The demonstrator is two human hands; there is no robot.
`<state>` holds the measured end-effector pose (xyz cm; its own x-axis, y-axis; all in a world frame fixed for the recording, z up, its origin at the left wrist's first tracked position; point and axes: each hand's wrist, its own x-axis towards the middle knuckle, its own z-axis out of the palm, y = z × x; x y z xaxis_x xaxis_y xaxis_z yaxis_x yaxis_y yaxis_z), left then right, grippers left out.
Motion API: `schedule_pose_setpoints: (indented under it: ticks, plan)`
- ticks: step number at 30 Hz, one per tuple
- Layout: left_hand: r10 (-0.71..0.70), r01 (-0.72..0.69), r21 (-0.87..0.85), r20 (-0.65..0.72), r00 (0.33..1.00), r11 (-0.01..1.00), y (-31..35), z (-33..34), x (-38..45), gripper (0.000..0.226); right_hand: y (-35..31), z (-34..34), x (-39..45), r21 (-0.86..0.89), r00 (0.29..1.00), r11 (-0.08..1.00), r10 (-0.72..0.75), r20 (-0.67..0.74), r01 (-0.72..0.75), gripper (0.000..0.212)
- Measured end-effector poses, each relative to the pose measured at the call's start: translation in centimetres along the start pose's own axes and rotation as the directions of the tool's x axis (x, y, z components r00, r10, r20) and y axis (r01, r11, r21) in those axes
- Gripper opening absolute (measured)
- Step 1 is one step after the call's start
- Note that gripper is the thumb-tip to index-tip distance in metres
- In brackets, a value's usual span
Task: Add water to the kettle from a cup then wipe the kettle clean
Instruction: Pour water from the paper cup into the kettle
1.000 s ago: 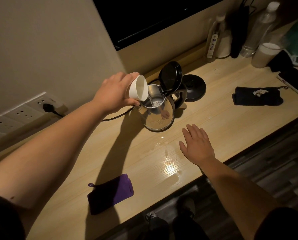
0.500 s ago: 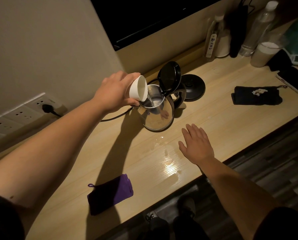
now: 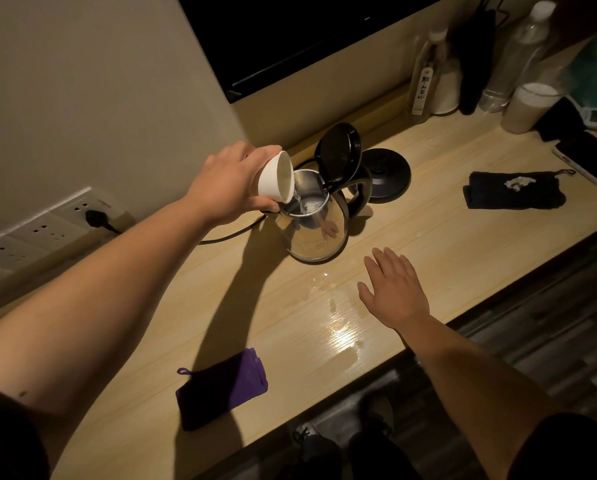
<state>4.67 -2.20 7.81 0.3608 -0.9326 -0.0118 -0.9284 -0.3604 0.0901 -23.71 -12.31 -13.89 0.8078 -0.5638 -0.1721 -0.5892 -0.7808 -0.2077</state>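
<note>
A steel kettle [image 3: 319, 233] stands on the wooden counter [image 3: 446, 244] with its black lid [image 3: 338, 152] flipped up. My left hand [image 3: 227, 183] grips a small white cup [image 3: 275, 177], tipped on its side over the kettle's mouth, and a thin stream of water runs from it into the kettle. My right hand [image 3: 392, 289] rests flat on the counter just in front and to the right of the kettle, fingers spread, holding nothing. A purple cloth [image 3: 222, 388] lies near the counter's front edge at the left.
The kettle's black base [image 3: 385, 174] sits behind it, its cord running to a wall socket [image 3: 94, 216]. A dark cloth [image 3: 513, 195] lies at the right. Bottles and containers [image 3: 519, 57] crowd the back right corner. Spilled water [image 3: 338, 327] glistens on the counter by my right hand.
The cup stays tipped over the kettle with water still running in. Neither hand has visibly shifted.
</note>
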Motion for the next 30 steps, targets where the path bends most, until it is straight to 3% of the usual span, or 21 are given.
schedule_pose_setpoints:
  ticks: [17, 30]
  plan:
    - [0.030, -0.031, 0.032, 0.029, 0.999, 0.999, 0.3, -0.4, 0.3, 0.087, 0.0, 0.0, 0.0, -0.003, 1.000, 1.000, -0.001, -0.001, 0.001, 0.081]
    - [0.235, -0.232, 0.341, 0.034, 0.971, 0.911, 0.8, -0.9, 1.3, 0.087, 0.1, 0.1, 0.0, -0.004, 1.000, 1.000, 0.003, -0.004, -0.003, 0.075]
